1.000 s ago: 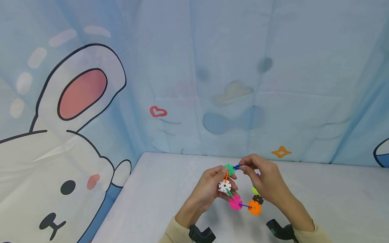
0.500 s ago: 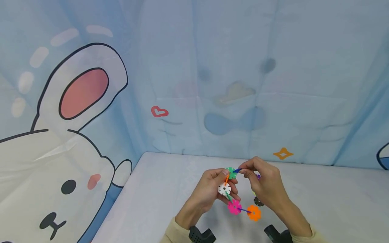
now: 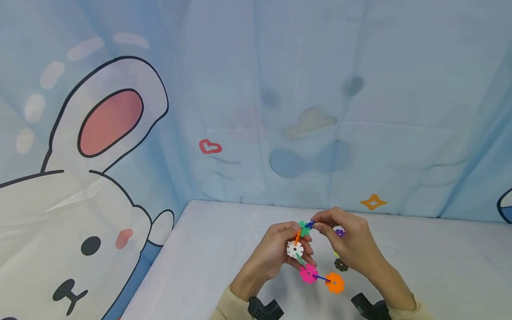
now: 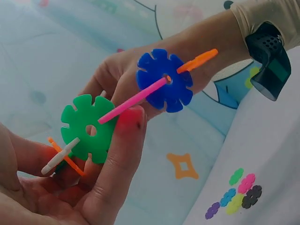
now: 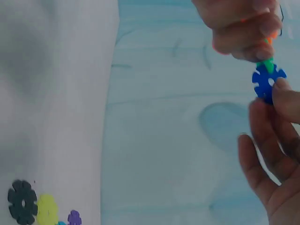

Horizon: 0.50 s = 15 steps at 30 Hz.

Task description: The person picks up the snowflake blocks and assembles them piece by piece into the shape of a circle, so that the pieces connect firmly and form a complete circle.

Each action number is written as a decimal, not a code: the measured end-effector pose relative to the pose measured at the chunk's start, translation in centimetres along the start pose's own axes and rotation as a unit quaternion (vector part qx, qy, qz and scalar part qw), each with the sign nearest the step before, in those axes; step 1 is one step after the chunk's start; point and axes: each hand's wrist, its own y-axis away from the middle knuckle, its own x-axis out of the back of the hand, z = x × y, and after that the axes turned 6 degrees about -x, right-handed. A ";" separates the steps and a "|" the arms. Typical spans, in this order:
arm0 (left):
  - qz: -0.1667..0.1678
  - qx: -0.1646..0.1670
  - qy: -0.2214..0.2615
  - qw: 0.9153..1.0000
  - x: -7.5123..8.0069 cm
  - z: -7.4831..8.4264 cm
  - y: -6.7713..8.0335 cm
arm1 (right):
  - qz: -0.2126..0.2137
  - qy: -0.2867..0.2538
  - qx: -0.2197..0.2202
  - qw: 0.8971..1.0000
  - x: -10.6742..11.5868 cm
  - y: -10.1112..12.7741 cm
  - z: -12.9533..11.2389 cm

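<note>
Slotted plastic snowflake discs form a chain held above the table. In the head view my left hand (image 3: 276,249) pinches the green disc (image 3: 305,229) at its top end. From it run an orange disc seen edge-on, a white disc (image 3: 295,250), a small green one, a pink disc (image 3: 309,274), a blue one and an orange disc (image 3: 335,283). My right hand (image 3: 352,242) pinches another blue disc (image 5: 265,86) between thumb and fingers, its slotted edge right at the green disc. In the left wrist view the chain's lower blue disc (image 4: 164,80) faces the camera.
Loose discs lie on the white table (image 3: 224,249) beyond and beneath my right hand: a purple disc (image 3: 340,232), a black disc (image 3: 341,265) and a yellow disc (image 4: 234,204) among several. A blue printed curtain (image 3: 304,89) stands behind the table.
Both hands have sunk slightly with the chain. The lower pink and orange discs hang a little lower in view, and more of the purple disc shows beside my right hand. Both grips stay the same.
</note>
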 end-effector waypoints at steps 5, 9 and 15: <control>0.019 -0.001 -0.012 1.000 0.4 -0.1 -0.2 | -0.072 0.047 -0.080 0.993 1.1 0.3 2.0; 0.030 -0.008 -0.022 0.999 0.8 -0.1 -0.3 | -0.142 0.107 -0.166 0.970 1.6 1.5 5.0; 0.041 -0.018 -0.025 0.999 0.9 -0.2 -0.4 | -0.252 0.175 -0.243 0.920 0.6 4.3 9.4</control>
